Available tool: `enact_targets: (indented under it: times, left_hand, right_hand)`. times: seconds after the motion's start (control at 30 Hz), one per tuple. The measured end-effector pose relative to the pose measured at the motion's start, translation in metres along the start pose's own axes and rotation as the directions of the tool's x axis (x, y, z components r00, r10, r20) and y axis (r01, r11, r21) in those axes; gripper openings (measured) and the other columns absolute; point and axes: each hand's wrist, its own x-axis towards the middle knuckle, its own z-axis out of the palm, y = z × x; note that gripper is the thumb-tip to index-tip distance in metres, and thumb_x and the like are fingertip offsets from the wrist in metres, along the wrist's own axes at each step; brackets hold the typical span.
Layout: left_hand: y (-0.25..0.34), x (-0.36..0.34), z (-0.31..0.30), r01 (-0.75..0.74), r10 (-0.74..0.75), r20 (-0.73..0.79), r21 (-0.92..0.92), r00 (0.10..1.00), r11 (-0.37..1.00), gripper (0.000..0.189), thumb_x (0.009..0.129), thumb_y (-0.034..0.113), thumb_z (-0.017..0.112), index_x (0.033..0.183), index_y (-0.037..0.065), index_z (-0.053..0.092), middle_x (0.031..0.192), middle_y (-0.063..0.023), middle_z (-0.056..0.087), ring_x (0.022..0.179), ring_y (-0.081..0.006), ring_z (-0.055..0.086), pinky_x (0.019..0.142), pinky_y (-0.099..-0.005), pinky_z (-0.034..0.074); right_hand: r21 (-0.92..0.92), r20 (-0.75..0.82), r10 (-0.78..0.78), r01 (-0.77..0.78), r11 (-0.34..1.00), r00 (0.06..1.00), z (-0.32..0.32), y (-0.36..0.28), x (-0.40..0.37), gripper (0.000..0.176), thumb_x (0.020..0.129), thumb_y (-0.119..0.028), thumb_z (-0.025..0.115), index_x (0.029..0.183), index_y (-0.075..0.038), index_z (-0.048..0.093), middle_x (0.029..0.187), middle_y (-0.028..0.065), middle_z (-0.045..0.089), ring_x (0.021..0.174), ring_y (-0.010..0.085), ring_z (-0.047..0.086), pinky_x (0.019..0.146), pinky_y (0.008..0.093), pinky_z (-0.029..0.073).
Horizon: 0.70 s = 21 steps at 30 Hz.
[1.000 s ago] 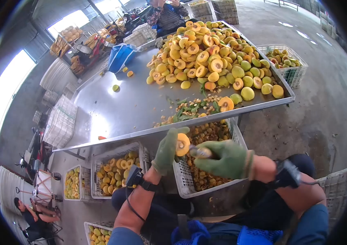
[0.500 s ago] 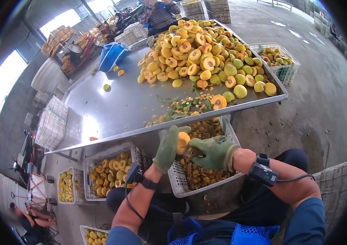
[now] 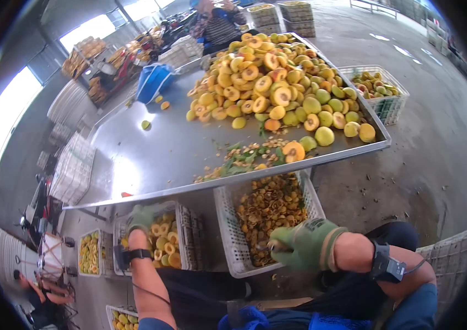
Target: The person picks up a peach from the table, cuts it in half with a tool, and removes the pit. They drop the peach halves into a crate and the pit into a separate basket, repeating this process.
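Observation:
My right hand, in a green glove, is closed around a small metal tool, whose tip just shows past the fingers. It hovers over the right side of a white crate holding brownish pits and fruit scraps. Over at the left, my left hand, also gloved, is smeared by motion above another crate with halved yellow peaches. Its fingers cannot be made out, nor whether anything is in them.
On the metal table lies a big heap of peaches, many halved, with leaves and pits near the front edge. A blue bucket stands at its far left. Crates surround it. A person sits beyond.
My left hand has swung from beside my right hand to the crate at the left; the peach it held is no longer visible there. My right hand has lowered slightly.

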Motion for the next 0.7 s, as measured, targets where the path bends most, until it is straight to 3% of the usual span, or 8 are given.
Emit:
enact_targets:
  times: [0.03,0.13,0.2,0.23,0.27,0.37,0.53,0.7]
  left_hand:
    - [-0.034,0.017,0.032,0.094,0.037,-0.383,0.318,0.923,0.943,0.038,0.101,0.033,0.058,0.117,0.0,0.068,0.112,-0.0254,0.072,0.108,-0.0329,0.07,0.085,-0.0444,0.055]
    - [0.082,-0.026,-0.007,-0.446,0.41,-0.195,-0.204,0.891,0.872,0.034,0.101,0.029,0.058,0.122,0.005,0.069,0.112,-0.0214,0.073,0.109,-0.0356,0.07,0.09,-0.0429,0.055]
    - [0.18,-0.065,-0.009,-0.583,0.493,-0.311,-0.411,0.812,0.701,0.031,0.099,0.025,0.061,0.117,0.001,0.069,0.11,-0.0209,0.073,0.105,-0.0361,0.071,0.087,-0.0443,0.056]
    - [0.214,-0.066,0.004,-0.659,0.579,-0.323,-0.465,0.748,0.591,0.033,0.097,0.024,0.064,0.121,0.001,0.068,0.112,-0.0207,0.073,0.106,-0.036,0.071,0.089,-0.0433,0.056]
    - [0.25,-0.069,0.014,-0.872,0.71,-0.508,-0.318,0.488,0.372,0.035,0.101,0.025,0.063,0.125,0.001,0.067,0.099,-0.0136,0.074,0.085,-0.0245,0.071,0.08,-0.0361,0.057]
    - [0.354,-0.077,0.042,-0.769,0.785,-0.222,-0.472,0.578,0.432,0.047,0.096,0.035,0.067,0.131,0.004,0.064,0.113,-0.0193,0.072,0.1,-0.0293,0.071,0.087,-0.0391,0.056]
    - [0.443,-0.083,0.052,-0.807,0.848,0.361,-0.311,0.389,0.502,0.063,0.089,0.052,0.069,0.128,0.002,0.066,0.127,-0.0257,0.067,0.118,-0.0401,0.065,0.101,-0.0458,0.05]
    - [0.414,-0.074,0.029,-0.436,0.872,0.212,-0.798,0.442,0.415,0.047,0.097,0.041,0.069,0.117,-0.001,0.067,0.102,-0.0104,0.071,0.085,-0.0166,0.068,0.078,-0.0363,0.057]
  right_hand:
    - [0.004,0.034,0.009,-0.009,1.0,0.999,-0.001,-0.002,-0.003,0.036,0.1,-0.043,0.054,0.105,-0.01,0.067,0.086,0.0196,0.072,0.088,0.0431,0.07,0.083,0.053,0.053]
    - [0.003,0.106,0.076,-0.077,0.997,0.991,-0.014,-0.013,-0.007,0.038,0.101,-0.043,0.053,0.103,-0.008,0.069,0.091,0.0205,0.073,0.093,0.0421,0.07,0.086,0.0522,0.053]
    - [0.007,0.11,0.094,-0.095,0.995,0.99,-0.022,-0.012,-0.008,0.038,0.101,-0.042,0.053,0.103,-0.007,0.069,0.092,0.0211,0.073,0.094,0.0421,0.07,0.086,0.0519,0.053]
    - [-0.003,0.084,0.129,-0.129,0.992,0.988,-0.028,-0.01,-0.008,0.039,0.101,-0.043,0.053,0.103,-0.007,0.069,0.092,0.0212,0.073,0.094,0.0423,0.07,0.086,0.0519,0.053]
    - [-0.013,0.057,0.163,-0.163,0.987,0.985,-0.035,-0.008,-0.007,0.04,0.101,-0.043,0.053,0.102,-0.006,0.069,0.092,0.0213,0.073,0.093,0.0426,0.07,0.086,0.0518,0.053]
    - [-0.019,-0.105,0.279,-0.282,0.959,0.955,-0.051,0.002,-0.009,0.044,0.1,-0.045,0.053,0.101,-0.005,0.07,0.092,0.022,0.073,0.091,0.043,0.07,0.085,0.0516,0.054]
    - [0.221,-0.377,0.445,-0.388,0.895,0.812,-0.064,0.038,-0.011,0.043,0.095,-0.045,0.062,0.102,-0.004,0.07,0.092,0.0232,0.072,0.091,0.0423,0.07,0.081,0.049,0.054]
    - [0.464,-0.416,0.494,-0.289,0.837,0.764,-0.069,0.073,0.012,0.035,0.096,-0.038,0.066,0.102,-0.003,0.068,0.083,0.0144,0.072,0.077,0.0281,0.07,0.071,0.0392,0.054]
